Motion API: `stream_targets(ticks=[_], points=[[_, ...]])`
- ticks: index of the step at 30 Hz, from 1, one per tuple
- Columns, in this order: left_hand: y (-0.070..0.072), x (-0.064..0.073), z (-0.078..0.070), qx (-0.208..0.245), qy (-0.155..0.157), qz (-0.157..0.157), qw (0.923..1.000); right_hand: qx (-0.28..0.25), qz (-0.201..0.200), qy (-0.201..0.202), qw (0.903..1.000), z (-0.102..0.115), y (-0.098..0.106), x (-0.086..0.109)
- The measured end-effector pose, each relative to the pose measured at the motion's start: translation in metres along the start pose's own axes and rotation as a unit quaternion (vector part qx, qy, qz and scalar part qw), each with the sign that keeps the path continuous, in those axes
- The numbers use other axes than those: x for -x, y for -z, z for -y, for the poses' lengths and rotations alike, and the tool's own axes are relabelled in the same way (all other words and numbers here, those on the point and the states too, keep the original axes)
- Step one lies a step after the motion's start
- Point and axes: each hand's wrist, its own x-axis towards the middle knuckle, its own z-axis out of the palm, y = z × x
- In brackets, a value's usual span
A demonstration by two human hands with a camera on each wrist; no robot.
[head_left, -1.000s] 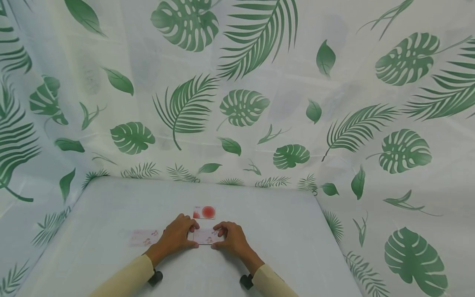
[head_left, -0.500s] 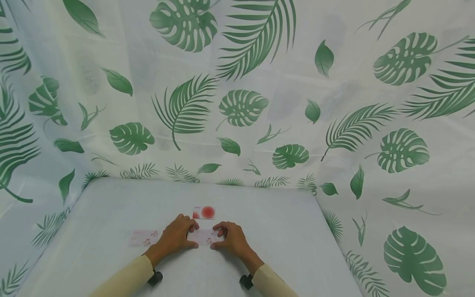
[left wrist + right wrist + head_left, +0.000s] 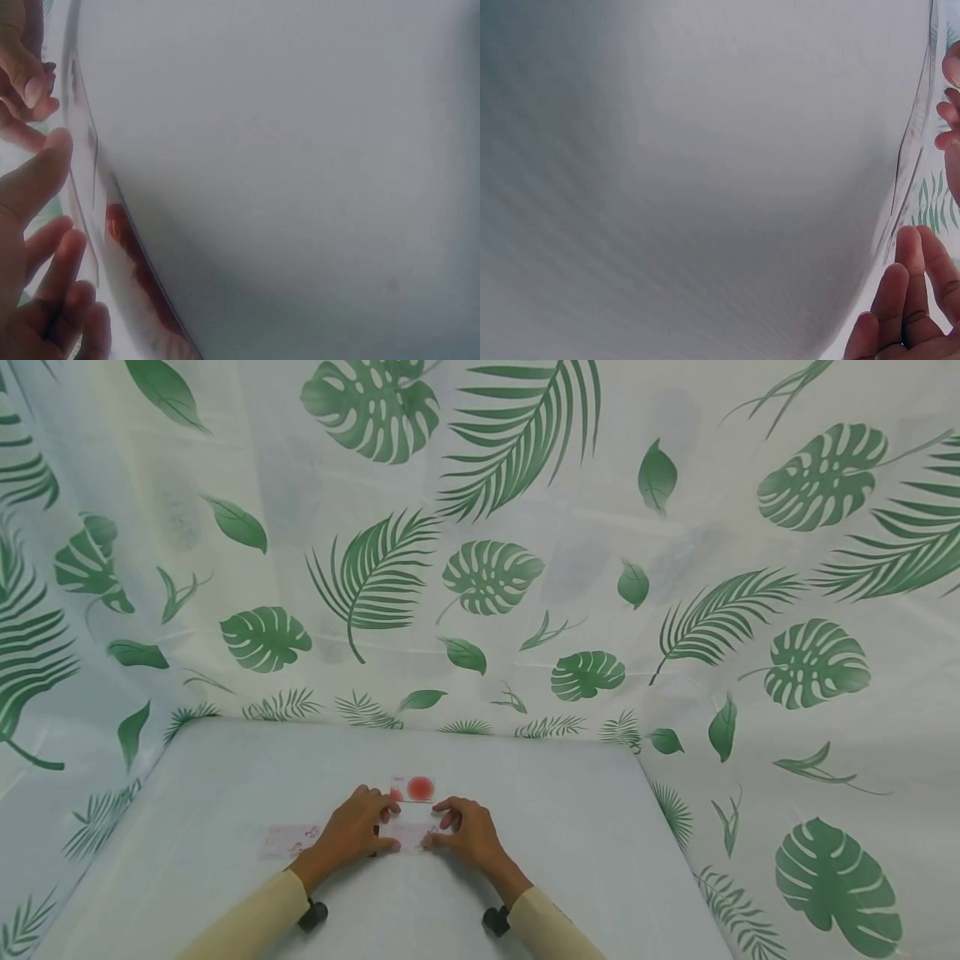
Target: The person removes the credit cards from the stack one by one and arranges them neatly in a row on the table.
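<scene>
A thin, pale pink printed card (image 3: 411, 837) lies flat on the white table between my two hands in the head view. My left hand (image 3: 356, 823) hovers at its left end, thumb and fingers spread apart. At the right end is my right hand (image 3: 468, 831), its fingers loosely bent over the card. The left wrist view shows the left fingers (image 3: 61, 274) apart from one another, with a red-printed card (image 3: 139, 262) below them. Straightened right fingers (image 3: 900, 285) appear in the right wrist view, with nothing gripped between them.
Just beyond the hands lies a card with a red circle (image 3: 420, 788). Another pale pink card (image 3: 285, 842) lies to the left, partly hidden by my left hand. A leaf-printed curtain (image 3: 480, 610) encloses the white table (image 3: 525, 793) at the back and sides.
Both hands have loosened from the ends of the middle card and risen slightly, their fingertips a little farther forward. The cards stay in place.
</scene>
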Motion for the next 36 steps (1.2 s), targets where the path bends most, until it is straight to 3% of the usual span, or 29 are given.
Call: stream_targets(ticks=[9, 26, 36], points=[[0.007, -0.007, 0.004, -0.013, -0.007, -0.027, 0.9995, 0.001, -0.023, -0.005, 0.9997, -0.002, 0.002, -0.013], [0.014, -0.031, 0.013, -0.011, 0.044, 0.000, 0.9990, -0.001, -0.025, -0.037, 0.9990, 0.005, 0.008, -0.038], [0.016, -0.042, 0.020, -0.015, 0.057, 0.016, 0.9982, 0.007, -0.023, -0.040, 0.9989, 0.006, 0.007, -0.049]])
